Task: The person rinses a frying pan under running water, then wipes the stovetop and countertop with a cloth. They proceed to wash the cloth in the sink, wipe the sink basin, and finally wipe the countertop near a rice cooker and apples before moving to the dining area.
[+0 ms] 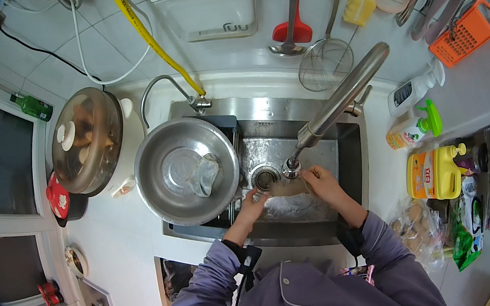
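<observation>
Both of my hands are in the stainless steel sink (282, 144), below the spout head of the tap (291, 168). Stretched between them is a thin, brownish, see-through piece of material (289, 188), probably a sheer cloth. My left hand (253, 206) pinches its left end close to the drain (265, 177). At the other end, my right hand (324, 183) grips it just right of the spout. A round metal basin (152, 178) rests over the sink's left part, and a crumpled, wet, greyish-green cloth (205, 175) lies inside it.
A smaller curved tap (155, 83) with a yellow hose (153, 42) stands behind the basin. Left is a lidded electric cooker (87, 140). Spray bottles (411, 131) and a yellow detergent jug (433, 175) line the right counter. A wire skimmer (326, 64) hangs behind the tap.
</observation>
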Demonstrator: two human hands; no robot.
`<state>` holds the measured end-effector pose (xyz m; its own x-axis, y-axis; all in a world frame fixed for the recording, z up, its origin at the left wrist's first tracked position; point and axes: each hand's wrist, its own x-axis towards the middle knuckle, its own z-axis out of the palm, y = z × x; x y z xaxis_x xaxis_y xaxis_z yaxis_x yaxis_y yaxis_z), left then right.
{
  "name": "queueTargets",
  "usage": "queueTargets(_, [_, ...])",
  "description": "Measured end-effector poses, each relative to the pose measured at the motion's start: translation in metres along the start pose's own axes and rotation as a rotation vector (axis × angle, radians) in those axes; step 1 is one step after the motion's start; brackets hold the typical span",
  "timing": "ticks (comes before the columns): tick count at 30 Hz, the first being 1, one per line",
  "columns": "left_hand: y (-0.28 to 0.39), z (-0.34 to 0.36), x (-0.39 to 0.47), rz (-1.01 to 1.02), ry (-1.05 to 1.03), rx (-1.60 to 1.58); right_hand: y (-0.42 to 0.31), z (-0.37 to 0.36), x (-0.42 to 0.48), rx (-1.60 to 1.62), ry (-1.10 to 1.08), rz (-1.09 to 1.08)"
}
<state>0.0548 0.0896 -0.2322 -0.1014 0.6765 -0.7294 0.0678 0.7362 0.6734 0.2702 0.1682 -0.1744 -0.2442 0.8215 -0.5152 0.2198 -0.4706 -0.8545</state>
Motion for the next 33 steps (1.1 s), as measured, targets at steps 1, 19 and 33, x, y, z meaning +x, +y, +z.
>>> queueTargets(1, [0.003,0.001,-0.001,0.067,0.011,0.24,-0.007,0.003,-0.002,0.065,-0.024,0.021])
queueTargets(19, [0.057,0.033,0.01,0.558,-0.117,0.637,0.004,-0.105,0.003,-0.654,0.184,-0.393])
queueTargets(33, [0.061,0.043,0.029,0.931,0.035,0.641,-0.047,-0.18,0.126,-0.587,0.651,-0.32])
